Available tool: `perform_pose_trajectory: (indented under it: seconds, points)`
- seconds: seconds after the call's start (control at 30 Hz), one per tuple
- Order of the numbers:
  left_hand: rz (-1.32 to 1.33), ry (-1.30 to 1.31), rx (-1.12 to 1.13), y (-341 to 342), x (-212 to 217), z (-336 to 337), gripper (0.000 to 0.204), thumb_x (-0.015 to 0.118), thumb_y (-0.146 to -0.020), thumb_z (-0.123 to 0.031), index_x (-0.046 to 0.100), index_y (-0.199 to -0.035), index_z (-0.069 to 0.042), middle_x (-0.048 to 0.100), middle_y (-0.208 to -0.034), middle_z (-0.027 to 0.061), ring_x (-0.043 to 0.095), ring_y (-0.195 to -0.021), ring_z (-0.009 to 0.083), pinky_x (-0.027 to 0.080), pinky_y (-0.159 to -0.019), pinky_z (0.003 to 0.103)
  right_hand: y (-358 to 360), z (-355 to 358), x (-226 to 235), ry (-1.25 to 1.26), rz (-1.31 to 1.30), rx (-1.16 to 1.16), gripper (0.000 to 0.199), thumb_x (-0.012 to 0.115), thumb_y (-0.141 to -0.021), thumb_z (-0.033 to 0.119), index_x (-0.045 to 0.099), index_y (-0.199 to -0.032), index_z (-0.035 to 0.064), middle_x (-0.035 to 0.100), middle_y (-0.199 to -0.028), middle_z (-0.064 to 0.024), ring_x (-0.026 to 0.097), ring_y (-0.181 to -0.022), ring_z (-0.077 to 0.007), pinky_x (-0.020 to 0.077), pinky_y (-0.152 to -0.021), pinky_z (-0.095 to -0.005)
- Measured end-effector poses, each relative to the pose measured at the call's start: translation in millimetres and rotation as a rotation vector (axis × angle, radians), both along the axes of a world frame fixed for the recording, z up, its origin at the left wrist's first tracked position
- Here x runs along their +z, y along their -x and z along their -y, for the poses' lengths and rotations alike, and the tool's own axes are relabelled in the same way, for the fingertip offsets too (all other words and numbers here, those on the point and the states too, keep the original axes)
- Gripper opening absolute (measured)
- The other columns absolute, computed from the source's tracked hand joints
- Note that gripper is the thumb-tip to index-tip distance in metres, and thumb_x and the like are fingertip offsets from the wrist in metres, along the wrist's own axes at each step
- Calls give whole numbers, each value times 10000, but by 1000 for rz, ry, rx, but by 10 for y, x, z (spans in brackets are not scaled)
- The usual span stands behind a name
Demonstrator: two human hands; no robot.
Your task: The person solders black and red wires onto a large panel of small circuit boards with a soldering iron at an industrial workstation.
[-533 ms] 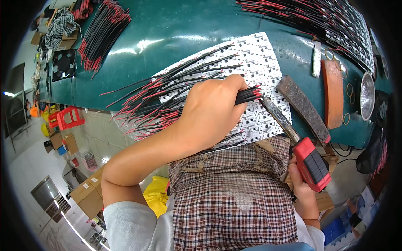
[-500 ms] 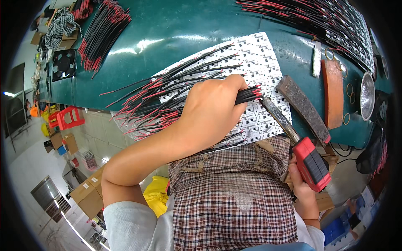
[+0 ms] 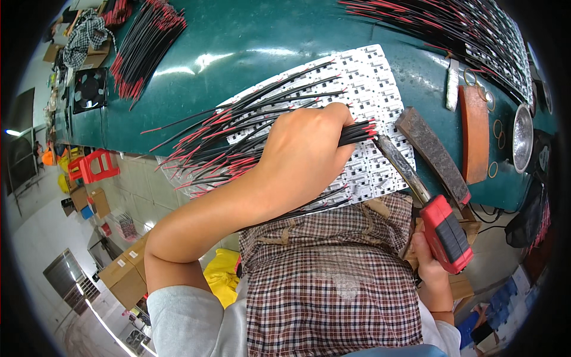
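Red-and-black wires (image 3: pixel 256 146) lay fanned across the white panel of small circuit boards (image 3: pixel 380 113), and your left hand (image 3: pixel 303 157) was closed over them, fingers curled tight around a bunch whose red-tipped ends poked out just past your knuckles. Your right hand (image 3: pixel 431 271) gripped the red and black handle of the soldering iron (image 3: pixel 443 223), fingers wrapped around it from below, the long dark shaft running up so its tip met those wire ends on the panel.

To do this well, you needed the wire end pinned flat on its pad and held dead steady while the tip touched both; whether the tip sat on the pad or just beside it was hard to tell, since your hand hid the joint.

The green table (image 3: pixel 238 53) looked glossy and hard, catching the light. The wires were thin, springy and smooth-coated. The boards were matte, stiff and scored in a grid. Beside the iron lay a rough, dark, scorched block (image 3: pixel 431 154) and an orange-brown slab (image 3: pixel 474 134). More wire bundles (image 3: pixel 146 44) lay far left.
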State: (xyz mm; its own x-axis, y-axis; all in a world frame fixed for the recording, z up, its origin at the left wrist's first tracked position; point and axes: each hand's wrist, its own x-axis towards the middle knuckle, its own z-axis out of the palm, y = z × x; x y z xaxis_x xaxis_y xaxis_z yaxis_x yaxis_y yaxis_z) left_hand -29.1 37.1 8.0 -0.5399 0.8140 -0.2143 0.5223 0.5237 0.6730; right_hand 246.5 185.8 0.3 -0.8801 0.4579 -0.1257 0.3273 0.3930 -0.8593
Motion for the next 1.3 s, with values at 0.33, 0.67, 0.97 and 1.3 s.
perform_pose_trajectory:
  seconds: [0.33,0.67,0.97,1.3]
  points:
    - [42,-19,19,40,8,-20,174,714,-882,-178,676,-887,-8,634,-666,152,629,-589,310,459,-573,402,5,-13,-10,-32,-28,29,274,746,-736,62,699,-994,-18,695,-896,-172,683,-744,-348,550,-694,-386]
    - [-12,-39,5,19,-24,-15,190,739,-865,-190,687,-862,-7,642,-672,154,632,-603,327,466,-580,413,70,-22,52,-11,-20,38,259,740,-720,56,694,-964,-18,683,-860,-161,677,-731,-340,548,-686,-385]
    - [-13,-1,-14,43,1,-31,223,738,-873,-210,674,-879,3,660,-690,160,653,-620,319,480,-586,408,-149,-30,-16,70,81,-53,230,737,-711,24,692,-935,-5,673,-815,-132,651,-680,-298,520,-639,-360]
    - [66,13,37,48,32,-27,170,642,-972,-178,637,-1016,-14,686,-727,103,674,-619,210,486,-563,336,-144,18,6,49,31,-117,188,744,-733,29,705,-915,4,687,-805,-107,672,-697,-282,531,-654,-361]
